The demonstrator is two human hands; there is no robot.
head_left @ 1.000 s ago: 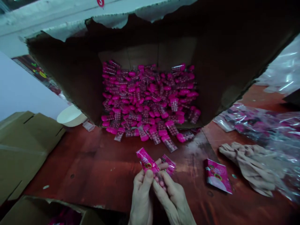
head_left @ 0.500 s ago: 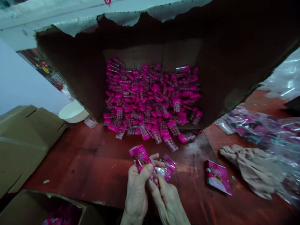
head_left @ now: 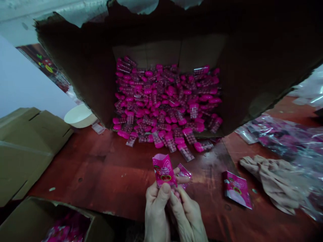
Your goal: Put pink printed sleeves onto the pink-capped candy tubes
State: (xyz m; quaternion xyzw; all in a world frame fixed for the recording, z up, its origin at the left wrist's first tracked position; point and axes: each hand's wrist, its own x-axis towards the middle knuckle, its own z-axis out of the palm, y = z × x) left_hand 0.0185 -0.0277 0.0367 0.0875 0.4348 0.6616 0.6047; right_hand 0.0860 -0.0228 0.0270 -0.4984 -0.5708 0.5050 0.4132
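Note:
My left hand (head_left: pixel 155 208) pinches a pink printed sachet (head_left: pixel 164 170) upright between thumb and fingers. My right hand (head_left: pixel 188 211) closes on a clear strip of pink round sweets (head_left: pixel 176 194), mostly hidden by my fingers, at the sachet's lower end. A second crumpled pink packet (head_left: pixel 183 174) sits just behind my fingers. Ahead of my hands, a heap of clear strips of pink sweets (head_left: pixel 166 104) fills a torn cardboard box (head_left: pixel 83 74) lying on its side, with some strips spilling onto the table.
The red-brown table (head_left: pixel 101 171) holds a flat pink sachet (head_left: pixel 236 189), a crumpled beige cloth (head_left: pixel 271 183) and a clear plastic bag of pink packets (head_left: pixel 280 134). Left stand a white bowl (head_left: pixel 80 116), flattened cardboard (head_left: pixel 27 148) and an open box of pink packets (head_left: pixel 50 222).
The pink sachet has swung from tilted to upright, facing me, and my hands have shifted slightly. The scene has drifted a little as my head moved.

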